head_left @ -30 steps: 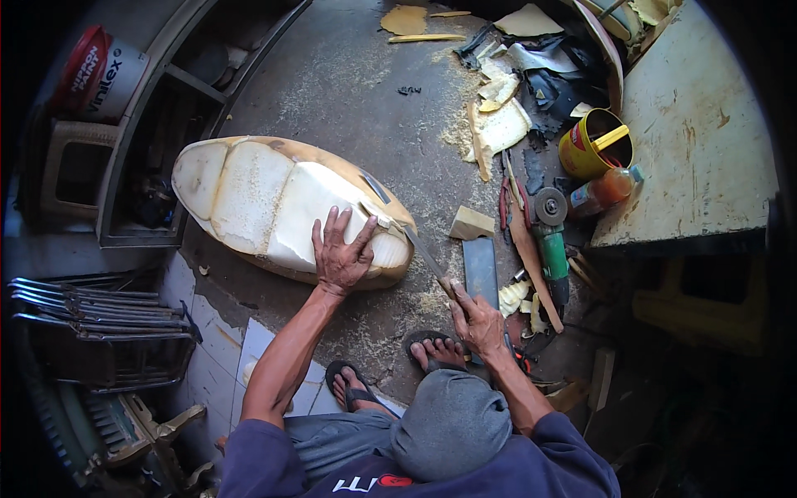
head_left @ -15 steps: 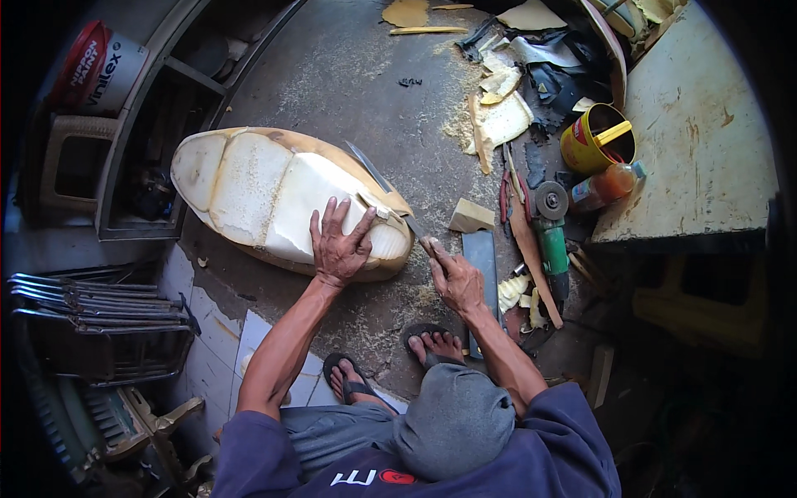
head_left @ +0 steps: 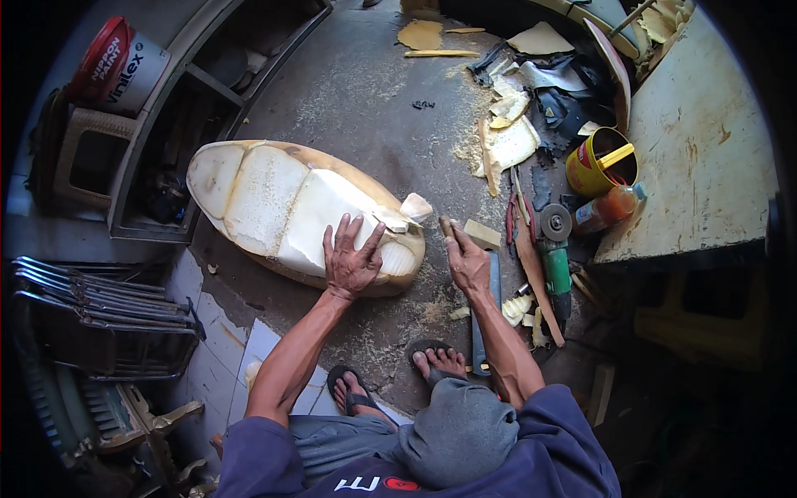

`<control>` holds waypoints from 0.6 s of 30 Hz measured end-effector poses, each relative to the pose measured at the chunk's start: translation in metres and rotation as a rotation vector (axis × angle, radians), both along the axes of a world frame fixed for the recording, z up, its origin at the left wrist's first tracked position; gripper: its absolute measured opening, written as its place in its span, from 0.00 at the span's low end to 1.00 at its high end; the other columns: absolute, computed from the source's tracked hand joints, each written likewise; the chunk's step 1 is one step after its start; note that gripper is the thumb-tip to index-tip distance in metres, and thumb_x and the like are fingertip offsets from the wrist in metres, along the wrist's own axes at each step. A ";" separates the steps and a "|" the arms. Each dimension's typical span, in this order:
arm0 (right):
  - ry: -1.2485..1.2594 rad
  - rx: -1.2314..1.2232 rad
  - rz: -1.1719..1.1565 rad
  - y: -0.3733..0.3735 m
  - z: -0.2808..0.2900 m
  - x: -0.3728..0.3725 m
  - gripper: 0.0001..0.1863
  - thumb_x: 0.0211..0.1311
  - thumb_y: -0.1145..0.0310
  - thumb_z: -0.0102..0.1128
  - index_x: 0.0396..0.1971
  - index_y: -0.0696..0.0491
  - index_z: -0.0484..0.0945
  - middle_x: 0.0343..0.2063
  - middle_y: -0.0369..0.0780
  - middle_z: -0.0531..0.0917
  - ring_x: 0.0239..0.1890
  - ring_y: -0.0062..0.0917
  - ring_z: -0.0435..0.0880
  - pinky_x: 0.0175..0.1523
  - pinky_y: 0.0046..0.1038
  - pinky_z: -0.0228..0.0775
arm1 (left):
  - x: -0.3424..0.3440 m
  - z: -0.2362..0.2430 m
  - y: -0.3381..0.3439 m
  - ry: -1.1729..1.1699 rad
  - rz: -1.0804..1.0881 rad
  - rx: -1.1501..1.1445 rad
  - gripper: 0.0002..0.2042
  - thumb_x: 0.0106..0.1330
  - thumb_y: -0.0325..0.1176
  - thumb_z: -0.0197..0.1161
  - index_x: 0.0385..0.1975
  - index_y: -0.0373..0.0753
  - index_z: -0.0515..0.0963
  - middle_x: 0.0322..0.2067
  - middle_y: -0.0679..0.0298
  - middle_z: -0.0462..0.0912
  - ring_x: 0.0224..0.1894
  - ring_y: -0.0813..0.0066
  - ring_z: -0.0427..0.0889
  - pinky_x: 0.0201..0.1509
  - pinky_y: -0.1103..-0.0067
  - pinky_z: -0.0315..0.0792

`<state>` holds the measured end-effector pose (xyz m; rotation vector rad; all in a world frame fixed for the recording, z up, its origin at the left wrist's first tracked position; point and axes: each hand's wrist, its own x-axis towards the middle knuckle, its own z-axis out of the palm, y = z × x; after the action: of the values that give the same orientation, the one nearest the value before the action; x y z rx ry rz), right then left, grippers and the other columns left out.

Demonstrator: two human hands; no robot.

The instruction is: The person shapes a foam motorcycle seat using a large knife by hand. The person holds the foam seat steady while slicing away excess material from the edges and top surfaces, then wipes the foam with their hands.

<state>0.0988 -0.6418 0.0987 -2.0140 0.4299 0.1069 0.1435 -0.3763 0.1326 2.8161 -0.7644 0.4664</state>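
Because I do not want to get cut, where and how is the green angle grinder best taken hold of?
Probably by the angle grinder's green body, coming from above and from the near side. It lies lengthwise, with its round disc at the far end, so the grip would stay behind it. A brown strip lies close along its left, leaving less room there.

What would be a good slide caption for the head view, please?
Left hand resting on a pale foam block, right hand holding a brown-handled tool, a green angle grinder nearby.
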 end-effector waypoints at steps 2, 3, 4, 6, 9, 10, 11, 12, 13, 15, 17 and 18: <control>-0.064 0.007 -0.114 -0.012 0.021 -0.019 0.28 0.73 0.56 0.55 0.70 0.47 0.71 0.48 0.55 0.85 0.49 0.45 0.87 0.54 0.39 0.77 | 0.000 0.000 -0.002 -0.011 0.000 -0.011 0.30 0.63 0.43 0.61 0.69 0.59 0.72 0.64 0.57 0.72 0.72 0.52 0.66 0.74 0.45 0.53; -0.124 0.018 -0.238 -0.017 0.030 -0.035 0.29 0.74 0.56 0.55 0.70 0.52 0.71 0.53 0.56 0.84 0.54 0.42 0.87 0.58 0.36 0.76 | 0.000 0.000 -0.003 -0.010 0.007 -0.014 0.30 0.63 0.43 0.61 0.69 0.59 0.72 0.64 0.57 0.72 0.72 0.52 0.66 0.74 0.45 0.53; -0.121 0.016 -0.233 -0.020 0.036 -0.049 0.29 0.74 0.56 0.55 0.70 0.52 0.71 0.53 0.56 0.84 0.54 0.42 0.87 0.58 0.36 0.76 | 0.001 0.001 -0.003 -0.019 0.016 -0.037 0.30 0.63 0.44 0.61 0.69 0.55 0.71 0.65 0.57 0.71 0.72 0.53 0.66 0.74 0.46 0.53; -0.185 0.107 -0.179 -0.019 0.039 -0.076 0.29 0.73 0.58 0.57 0.68 0.56 0.72 0.56 0.54 0.83 0.58 0.37 0.84 0.61 0.34 0.74 | 0.002 0.000 0.000 -0.052 0.026 -0.052 0.32 0.64 0.45 0.60 0.69 0.43 0.67 0.66 0.58 0.71 0.72 0.56 0.67 0.75 0.48 0.53; -0.131 0.166 0.080 -0.019 0.039 -0.112 0.28 0.73 0.60 0.58 0.68 0.57 0.72 0.59 0.53 0.81 0.62 0.37 0.82 0.64 0.33 0.71 | 0.002 -0.003 0.004 -0.040 0.028 -0.083 0.34 0.63 0.43 0.61 0.70 0.41 0.65 0.66 0.56 0.71 0.72 0.55 0.66 0.75 0.50 0.54; -0.130 0.168 0.078 -0.022 0.038 -0.118 0.28 0.73 0.60 0.58 0.68 0.57 0.72 0.59 0.53 0.81 0.62 0.37 0.82 0.64 0.33 0.71 | 0.002 -0.004 0.002 -0.039 0.026 -0.080 0.34 0.63 0.43 0.61 0.70 0.41 0.65 0.66 0.56 0.71 0.72 0.55 0.66 0.75 0.50 0.54; -0.030 0.199 0.097 -0.025 0.038 -0.122 0.28 0.73 0.60 0.57 0.68 0.58 0.72 0.60 0.53 0.81 0.63 0.38 0.81 0.65 0.33 0.70 | 0.003 -0.004 0.002 -0.046 0.029 -0.078 0.34 0.63 0.44 0.62 0.70 0.41 0.65 0.66 0.56 0.71 0.72 0.55 0.67 0.75 0.50 0.54; 0.071 0.229 0.115 -0.027 0.038 -0.125 0.28 0.73 0.60 0.57 0.68 0.59 0.71 0.60 0.54 0.80 0.64 0.39 0.80 0.66 0.33 0.69 | 0.004 -0.005 0.000 -0.053 0.030 -0.078 0.34 0.62 0.44 0.62 0.69 0.41 0.65 0.66 0.56 0.71 0.72 0.55 0.67 0.75 0.50 0.54; 0.069 0.228 0.113 -0.027 0.043 -0.123 0.28 0.73 0.60 0.57 0.68 0.59 0.71 0.60 0.54 0.80 0.64 0.39 0.80 0.66 0.33 0.69 | 0.004 -0.005 -0.002 -0.054 0.028 -0.079 0.34 0.62 0.44 0.62 0.69 0.41 0.65 0.66 0.56 0.71 0.72 0.55 0.67 0.75 0.50 0.54; 0.085 0.080 -0.129 -0.027 0.057 -0.116 0.29 0.74 0.60 0.56 0.68 0.61 0.70 0.62 0.54 0.78 0.65 0.39 0.78 0.67 0.33 0.68 | 0.005 -0.006 -0.007 -0.067 0.054 -0.092 0.33 0.63 0.43 0.62 0.69 0.41 0.65 0.65 0.56 0.72 0.72 0.55 0.67 0.75 0.50 0.54; 0.039 0.098 -0.206 -0.024 0.056 -0.115 0.29 0.74 0.61 0.55 0.68 0.62 0.69 0.62 0.56 0.78 0.66 0.40 0.77 0.68 0.34 0.67 | 0.008 -0.008 -0.016 -0.052 0.090 -0.116 0.33 0.63 0.43 0.62 0.69 0.41 0.65 0.65 0.56 0.72 0.72 0.55 0.67 0.75 0.49 0.53; 0.009 0.094 -0.183 -0.023 0.060 -0.117 0.29 0.74 0.60 0.55 0.68 0.62 0.69 0.62 0.56 0.78 0.66 0.42 0.78 0.68 0.34 0.67 | 0.012 -0.009 -0.022 -0.038 0.131 -0.138 0.32 0.64 0.42 0.62 0.68 0.41 0.65 0.65 0.56 0.72 0.72 0.55 0.66 0.75 0.49 0.52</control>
<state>-0.0180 -0.6646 0.1589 -1.8731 0.6017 0.0218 0.1555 -0.3987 0.1237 2.7451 -0.5339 0.5717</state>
